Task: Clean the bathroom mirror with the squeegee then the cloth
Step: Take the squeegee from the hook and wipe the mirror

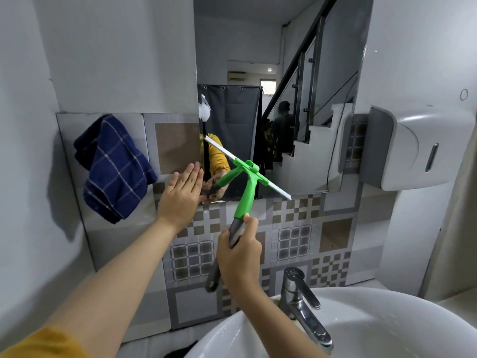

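The mirror (284,47) hangs on the wall above the sink. My right hand (238,250) grips the grey handle of a green squeegee (247,192). Its white blade lies slanted across the mirror's lower left part, running from upper left to lower right. My left hand (180,195) is flat with fingers together, pressed on the tiled wall at the mirror's lower left corner, holding nothing. A dark blue checked cloth (116,169) hangs on the wall to the left of my left hand.
A white sink (387,324) with a chrome tap (302,303) sits below at the right. A white and grey dispenser (402,151) juts from the wall right of the mirror. The mirror reflects a dark curtain, stairs and a person.
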Demonstrator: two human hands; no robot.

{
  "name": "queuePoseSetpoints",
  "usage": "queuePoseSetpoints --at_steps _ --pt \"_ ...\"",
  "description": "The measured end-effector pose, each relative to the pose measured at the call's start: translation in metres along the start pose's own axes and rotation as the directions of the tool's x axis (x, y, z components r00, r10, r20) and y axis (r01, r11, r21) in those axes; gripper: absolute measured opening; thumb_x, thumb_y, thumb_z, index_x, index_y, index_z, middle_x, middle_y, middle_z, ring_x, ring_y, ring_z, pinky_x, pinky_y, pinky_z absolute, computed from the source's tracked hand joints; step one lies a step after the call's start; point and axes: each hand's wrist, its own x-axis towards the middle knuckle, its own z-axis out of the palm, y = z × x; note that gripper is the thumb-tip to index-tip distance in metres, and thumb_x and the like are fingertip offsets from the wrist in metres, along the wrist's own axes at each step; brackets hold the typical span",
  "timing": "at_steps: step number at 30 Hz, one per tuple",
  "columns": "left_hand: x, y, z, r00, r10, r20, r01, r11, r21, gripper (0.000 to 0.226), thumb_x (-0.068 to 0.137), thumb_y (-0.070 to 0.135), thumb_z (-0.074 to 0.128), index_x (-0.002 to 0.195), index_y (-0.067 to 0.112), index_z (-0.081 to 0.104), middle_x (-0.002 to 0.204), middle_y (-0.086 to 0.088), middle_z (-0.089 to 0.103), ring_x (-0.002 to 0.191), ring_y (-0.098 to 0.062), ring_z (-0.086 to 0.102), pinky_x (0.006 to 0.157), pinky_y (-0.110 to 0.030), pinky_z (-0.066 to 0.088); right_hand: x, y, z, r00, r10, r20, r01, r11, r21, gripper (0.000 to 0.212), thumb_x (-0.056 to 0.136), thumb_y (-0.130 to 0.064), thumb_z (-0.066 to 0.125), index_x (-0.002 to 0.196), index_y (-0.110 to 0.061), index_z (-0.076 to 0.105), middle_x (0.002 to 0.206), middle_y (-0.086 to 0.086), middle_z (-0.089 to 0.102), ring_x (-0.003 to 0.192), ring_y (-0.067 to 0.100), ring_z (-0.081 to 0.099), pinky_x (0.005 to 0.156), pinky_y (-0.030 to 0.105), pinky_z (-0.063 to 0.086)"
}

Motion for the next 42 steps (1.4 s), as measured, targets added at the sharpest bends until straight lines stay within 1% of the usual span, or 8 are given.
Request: queuePoseSetpoints --at_steps 4,7,14,17,21,26,31,42 --pt "-0.009 0.006 0.008 0.998 -0.027 -0.051 0.025 0.999 -0.029 0.044 0.093 0.018 0.036 0.133 0.0 0.041 0.139 -0.018 0.044 0.129 -0.029 0.043 0.113 -0.04 0.018 -0.002 0.011 -0.006 0.997 -0.052 0.057 0.058 0.992 -0.11 0.036 0.094 -0.018 0.052 0.126 -0.01 0.039 0.055 -0.001 0.054 0.038 0.009 0.045 0.036 0.024 0.039" --pt "-0.013 0.009 0.012 0.996 -0.065 -0.056 0.059 0.994 -0.094 0.048 0.093 0.027 0.047 0.134 0.003 0.041 0.14 -0.016 0.043 0.13 -0.028 0.042 0.114 -0.039 0.014 0.0 0.018 -0.012 0.993 -0.079 0.092 0.095 0.977 -0.19 0.038 0.094 -0.018 0.052 0.127 -0.008 0.039 0.056 0.001 0.054 0.041 0.01 0.045 0.037 0.027 0.04" --pt "-0.021 0.004 0.008 0.992 -0.092 0.088 0.095 0.995 -0.034 0.104 0.071 0.063 0.059 0.143 0.001 0.018 0.152 -0.017 0.014 0.14 -0.031 0.017 0.11 -0.044 0.013 0.009 0.037 -0.04 0.973 -0.161 0.167 0.209 0.919 -0.334 0.041 0.09 -0.014 0.057 0.127 -0.002 0.042 0.057 0.001 0.052 0.043 0.02 0.052 0.037 0.039 0.048" --pt "-0.02 0.006 0.007 0.985 -0.129 0.112 0.128 0.992 0.018 0.112 0.065 0.065 0.064 0.143 0.0 0.015 0.152 -0.017 0.004 0.141 -0.032 0.011 0.109 -0.043 0.009 0.012 0.044 -0.045 0.964 -0.191 0.184 0.248 0.892 -0.377 0.041 0.087 -0.01 0.061 0.125 -0.002 0.045 0.055 -0.002 0.05 0.039 0.015 0.046 0.033 0.026 0.041" --pt "-0.021 0.0 0.005 0.988 -0.128 0.087 0.127 0.992 0.011 0.108 0.064 0.067 0.065 0.141 0.0 0.027 0.152 -0.016 0.009 0.141 -0.031 0.013 0.11 -0.045 0.009 0.008 0.054 -0.052 0.956 -0.207 0.207 0.276 0.875 -0.398 0.045 0.083 -0.008 0.065 0.122 -0.006 0.042 0.052 -0.008 0.043 0.034 0.008 0.037 0.032 0.01 0.025" --pt "-0.023 -0.009 0.005 0.986 -0.132 0.1 0.143 0.984 -0.107 0.113 0.061 0.054 0.076 0.143 0.002 0.019 0.153 -0.014 0.015 0.14 -0.026 0.011 0.11 -0.044 0.011 0.003 0.069 -0.056 0.955 -0.218 0.203 0.286 0.861 -0.42 0.046 0.083 -0.013 0.06 0.123 -0.01 0.038 0.054 -0.005 0.044 0.036 0.012 0.04 0.029 0.027 0.04" --pt "-0.023 -0.012 0.003 0.987 -0.128 0.097 0.143 0.975 -0.171 0.11 0.06 0.046 0.08 0.143 0.003 0.022 0.152 -0.014 0.019 0.139 -0.027 0.016 0.11 -0.043 0.015 0.005 0.073 -0.059 0.953 -0.218 0.21 0.291 0.849 -0.442 0.043 0.084 -0.022 0.051 0.123 -0.014 0.035 0.053 -0.003 0.045 0.036 0.014 0.04 0.029 0.03 0.04" --pt "-0.023 -0.018 -0.001 0.994 -0.073 0.077 0.084 0.986 -0.147 0.111 0.053 0.044 0.085 0.14 0.001 0.031 0.149 -0.015 0.028 0.136 -0.03 0.027 0.108 -0.045 0.02 -0.007 0.084 -0.071 0.932 -0.216 0.29 0.339 0.803 -0.49 0.049 0.075 -0.004 0.075 0.116 -0.004 0.049 0.049 -0.003 0.053 0.034 0.005 0.032 0.036 0.002 0.013"
